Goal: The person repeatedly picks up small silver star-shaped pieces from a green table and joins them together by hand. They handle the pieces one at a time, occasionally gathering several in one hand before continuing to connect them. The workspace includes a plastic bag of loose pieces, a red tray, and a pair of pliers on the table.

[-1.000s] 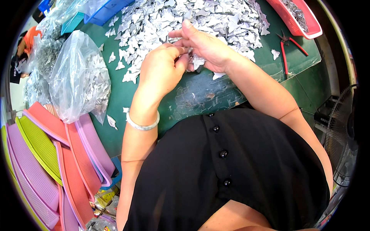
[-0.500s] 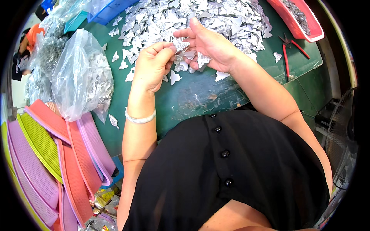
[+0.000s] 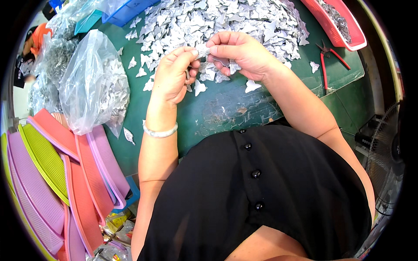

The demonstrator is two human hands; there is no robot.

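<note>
Just in front of the near edge of a heap of silvery butterfly-shaped metal pieces, my two hands meet. My left hand is closed, thumb and forefinger pinching one end of a small butterfly-shaped piece. At its other end my right hand grips the same piece between thumb and fingers. More silvery metal shows under the curled fingers of my right hand; whether it is held there or lies on the table is hard to make out. Single butterfly pieces lie flat just below my hands.
Red-handled pliers lie at right, near a pink basket of small metal parts. At left stand a clear bag of silvery pieces and stacked plastic baskets. A blue tray sits behind; a fan stands right.
My right hand has turned from palm-up with spread fingers to a pinch on the butterfly piece. My left hand keeps its grip, almost in the same place.
</note>
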